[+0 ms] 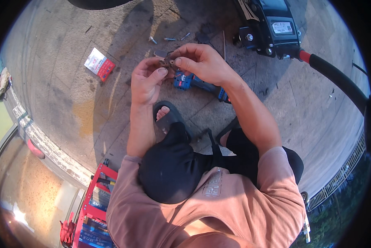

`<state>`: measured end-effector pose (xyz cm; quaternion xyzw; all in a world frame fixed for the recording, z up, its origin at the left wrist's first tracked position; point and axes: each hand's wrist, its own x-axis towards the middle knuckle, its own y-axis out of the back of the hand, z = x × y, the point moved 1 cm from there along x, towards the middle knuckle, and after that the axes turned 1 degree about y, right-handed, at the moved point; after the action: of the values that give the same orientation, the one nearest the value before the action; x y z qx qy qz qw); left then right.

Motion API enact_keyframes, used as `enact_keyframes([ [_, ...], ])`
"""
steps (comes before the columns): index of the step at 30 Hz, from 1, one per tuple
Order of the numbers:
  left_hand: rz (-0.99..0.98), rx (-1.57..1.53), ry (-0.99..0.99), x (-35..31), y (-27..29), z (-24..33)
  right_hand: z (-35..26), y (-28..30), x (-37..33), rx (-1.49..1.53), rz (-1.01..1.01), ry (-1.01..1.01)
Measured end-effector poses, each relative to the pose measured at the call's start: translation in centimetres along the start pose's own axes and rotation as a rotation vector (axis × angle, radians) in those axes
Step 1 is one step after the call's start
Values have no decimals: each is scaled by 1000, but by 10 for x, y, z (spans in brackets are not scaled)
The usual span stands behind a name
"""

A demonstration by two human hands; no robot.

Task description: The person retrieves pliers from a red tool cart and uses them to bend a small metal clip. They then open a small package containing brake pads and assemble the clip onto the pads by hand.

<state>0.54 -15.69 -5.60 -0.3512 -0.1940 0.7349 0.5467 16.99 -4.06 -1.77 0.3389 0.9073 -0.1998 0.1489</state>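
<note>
My left hand [149, 78] and my right hand [200, 62] meet over the ground, pinching a small rusty-brown metal part [169, 62] between thumbs and fingers. A flat grey piece [160, 53] shows at its upper left; whether it belongs to the part I cannot tell. The fingers hide much of its shape. Below the hands, a blue and black cordless power tool [182, 81] lies on the pavement, partly covered by my right wrist. Just beyond the fingers, several loose bolts [152, 40] lie on the ground.
A white and red packet [99, 65] lies to the left. At the upper right stands a black floor jack [278, 27] with a long handle [334, 70]. A thin rod [224, 45] lies beyond my right hand. A red tool cart [95, 213] stands at the lower left.
</note>
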Motion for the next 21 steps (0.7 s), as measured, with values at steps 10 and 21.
enact_keyframes([
  [10,-134,16,-38,0,2,0,-3,-3,-2,-335,16,140],
  [21,-112,160,-124,-3,-17,7,-19,-10,-12,-532,140,243],
])
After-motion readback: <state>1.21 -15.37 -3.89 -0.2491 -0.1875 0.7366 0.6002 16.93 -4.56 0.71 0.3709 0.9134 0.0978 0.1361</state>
